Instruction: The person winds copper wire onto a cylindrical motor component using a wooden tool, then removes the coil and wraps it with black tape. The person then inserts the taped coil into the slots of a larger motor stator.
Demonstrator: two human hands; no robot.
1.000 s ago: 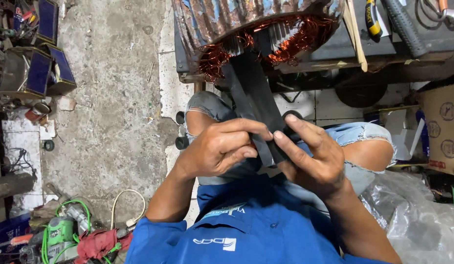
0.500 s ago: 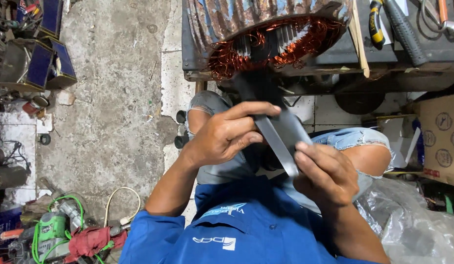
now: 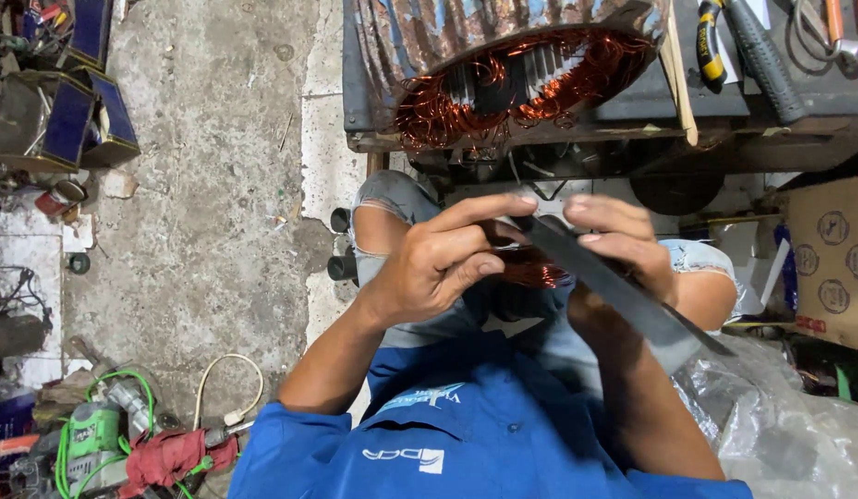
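left hand [image 3: 443, 263] pinches dark insulation strip [image 3: 623, 286] top | right hand [image 3: 623, 245] fingers pressed along it | risk: strip could kink or slip near stator windings [image 3: 521, 88]

You sit over a gray, dirty concrete floor [image 3: 198, 185], a dark wooden workbench [image 3: 724, 129] ahead — cardboard box [image 3: 831, 263] beside it.

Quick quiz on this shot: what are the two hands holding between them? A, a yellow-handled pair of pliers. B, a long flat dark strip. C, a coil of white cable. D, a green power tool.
B: both the left hand and the right hand pinch a long flat dark strip that slants down to the right, in front of the copper-wound stator.
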